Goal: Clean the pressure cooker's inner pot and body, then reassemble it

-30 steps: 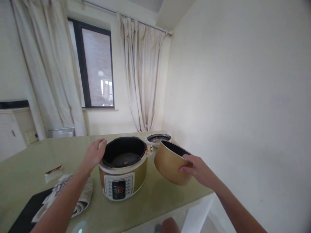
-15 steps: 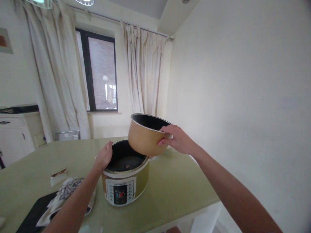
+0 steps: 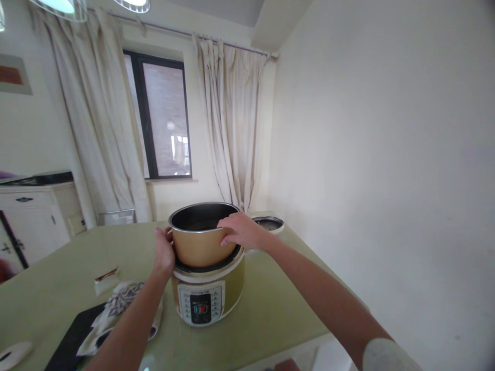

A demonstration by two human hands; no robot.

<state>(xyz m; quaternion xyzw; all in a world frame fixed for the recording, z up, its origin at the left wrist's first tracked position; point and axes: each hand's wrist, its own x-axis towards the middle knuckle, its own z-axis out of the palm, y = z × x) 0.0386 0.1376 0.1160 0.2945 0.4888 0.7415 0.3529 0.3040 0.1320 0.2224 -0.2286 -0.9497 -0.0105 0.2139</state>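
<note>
A gold inner pot (image 3: pixel 201 248) with a dark inside and a shiny rim sits partly inside the mouth of the rice cooker (image 3: pixel 235 286), most of its wall still above the cooker's rim. My right hand (image 3: pixel 242 230) grips the pot's right rim, thumb outside and fingers over the edge. Against the pot's left side is my left hand (image 3: pixel 164 252), its fingers curved along the wall and partly hidden. The cooker stands upright, its button panel (image 3: pixel 201 303) facing me.
Behind the cooker to the right lies a round lid-like piece (image 3: pixel 268 224) with a dark inside. A patterned cloth (image 3: pixel 126 299) rests on a black board (image 3: pixel 73 335) at left, near a small packet (image 3: pixel 106 281). A white round object (image 3: pixel 15 355) is at the lower left.
The inner pot has moved left and down, from tilted above the cooker to level in its mouth. My left hand has shifted from the cooker's rim to the pot's side.
</note>
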